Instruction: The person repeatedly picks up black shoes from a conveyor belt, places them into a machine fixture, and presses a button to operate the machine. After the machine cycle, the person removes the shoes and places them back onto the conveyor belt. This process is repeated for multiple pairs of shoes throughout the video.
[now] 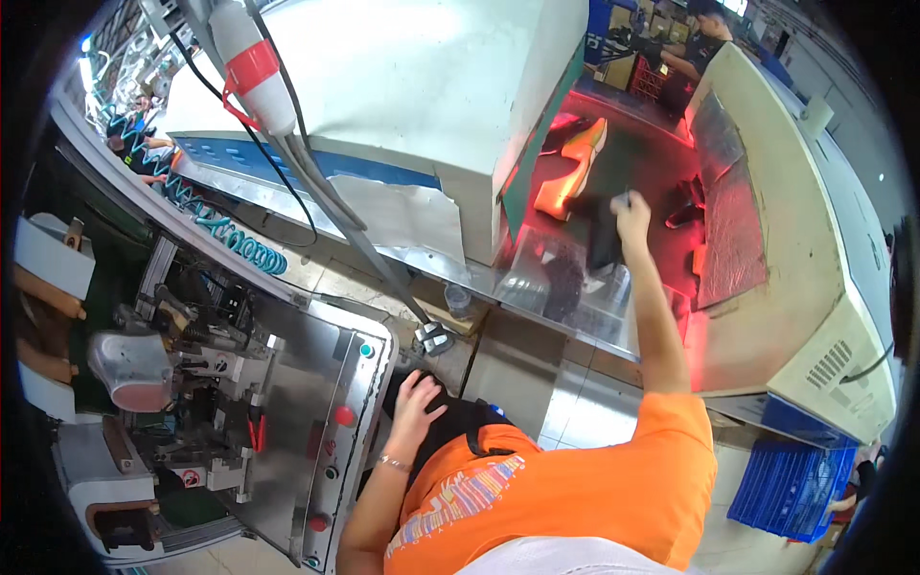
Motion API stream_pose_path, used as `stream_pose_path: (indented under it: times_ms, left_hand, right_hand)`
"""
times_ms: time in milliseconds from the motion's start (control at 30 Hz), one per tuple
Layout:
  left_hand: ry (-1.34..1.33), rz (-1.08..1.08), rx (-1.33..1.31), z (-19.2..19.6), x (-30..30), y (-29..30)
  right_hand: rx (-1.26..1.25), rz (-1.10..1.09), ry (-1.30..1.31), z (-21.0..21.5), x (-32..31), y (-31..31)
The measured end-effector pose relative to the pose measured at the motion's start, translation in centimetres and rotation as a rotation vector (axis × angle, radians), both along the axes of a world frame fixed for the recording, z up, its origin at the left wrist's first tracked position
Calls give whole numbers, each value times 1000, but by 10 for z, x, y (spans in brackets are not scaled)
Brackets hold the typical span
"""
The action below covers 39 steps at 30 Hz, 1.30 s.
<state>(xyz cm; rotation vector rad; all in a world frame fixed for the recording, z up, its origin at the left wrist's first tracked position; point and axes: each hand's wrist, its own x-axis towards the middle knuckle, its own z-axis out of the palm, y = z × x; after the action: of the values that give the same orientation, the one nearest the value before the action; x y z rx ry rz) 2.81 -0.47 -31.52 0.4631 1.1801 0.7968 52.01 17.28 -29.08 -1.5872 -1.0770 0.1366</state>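
Observation:
My right arm stretches into a red-lit tunnel machine, where my right hand (631, 220) closes on the top of a dark piece (602, 238). That piece hangs or stands over the tunnel's mouth; its exact kind cannot be made out. Just beyond it, to the left, lies a shoe (565, 172) glowing orange under the red light. A dark shoe (684, 203) sits by the tunnel's right wall. Low near my dark trousers, my left hand (418, 410) has its fingers apart and holds nothing.
Left of me stands a metal machine with a control panel (335, 450) of several buttons and a rounded clamp head (134, 372). A slanting pole (355, 230) rises ahead. Blue crates (788, 489) are at the right. A co-worker (707, 43) is beyond the tunnel.

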Motion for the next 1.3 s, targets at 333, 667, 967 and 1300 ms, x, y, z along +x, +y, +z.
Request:
stream_pose_path:
  times_ms: [333, 667, 967, 1300]
  left_hand:
    - [3, 137, -31, 21, -32, 8]
    - [14, 97, -84, 13, -30, 0]
    - [332, 180, 327, 17, -31, 4]
    - [1345, 126, 925, 0, -80, 14]
  right_hand:
    - [-297, -236, 322, 6, 112, 247]
    - [-331, -76, 792, -110, 42, 87]
    - [-168, 93, 759, -160, -150, -94]
    - [-167, 495, 227, -99, -390, -16]
